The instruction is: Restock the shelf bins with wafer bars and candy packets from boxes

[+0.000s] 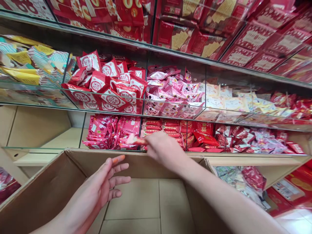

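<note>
Two poses: I read left hand [97,185] spread, right hand [163,149] pinching blurred packet [136,140] near far rim [97,152] of open carton [136,196].

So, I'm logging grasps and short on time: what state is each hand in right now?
Left hand: open, nothing visible in it, above the cardboard box.
Right hand: closed, holding a blurred red-and-pale packet.

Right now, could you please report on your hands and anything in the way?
Left hand: open, empty. Right hand: holding small packet, blurred. No obstruction evident; cardboard box below.
</note>
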The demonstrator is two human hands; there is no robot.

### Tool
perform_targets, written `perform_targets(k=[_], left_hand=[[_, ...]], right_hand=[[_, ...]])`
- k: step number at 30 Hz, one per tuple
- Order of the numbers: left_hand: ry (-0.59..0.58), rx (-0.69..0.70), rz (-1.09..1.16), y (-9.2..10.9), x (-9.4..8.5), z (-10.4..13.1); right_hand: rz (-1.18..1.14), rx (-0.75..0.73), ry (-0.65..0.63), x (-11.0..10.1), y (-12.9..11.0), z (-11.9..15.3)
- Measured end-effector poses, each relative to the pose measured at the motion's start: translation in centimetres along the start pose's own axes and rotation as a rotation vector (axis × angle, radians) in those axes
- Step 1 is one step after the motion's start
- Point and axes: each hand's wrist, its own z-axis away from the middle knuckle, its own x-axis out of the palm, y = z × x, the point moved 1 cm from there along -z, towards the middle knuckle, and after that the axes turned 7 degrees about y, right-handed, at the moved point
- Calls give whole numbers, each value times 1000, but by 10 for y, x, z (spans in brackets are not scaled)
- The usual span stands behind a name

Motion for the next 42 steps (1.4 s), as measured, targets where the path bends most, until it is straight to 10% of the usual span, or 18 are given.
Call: perform_targets(k=[9, 42], left_hand=[[41, 18, -75, -6, -6, 0], [-3, -18, -22, -17, -12, -11]], right_hand=[[426, 372, -152, 6, 96, 1], [252, 271, 19, 37, 96, -11]])
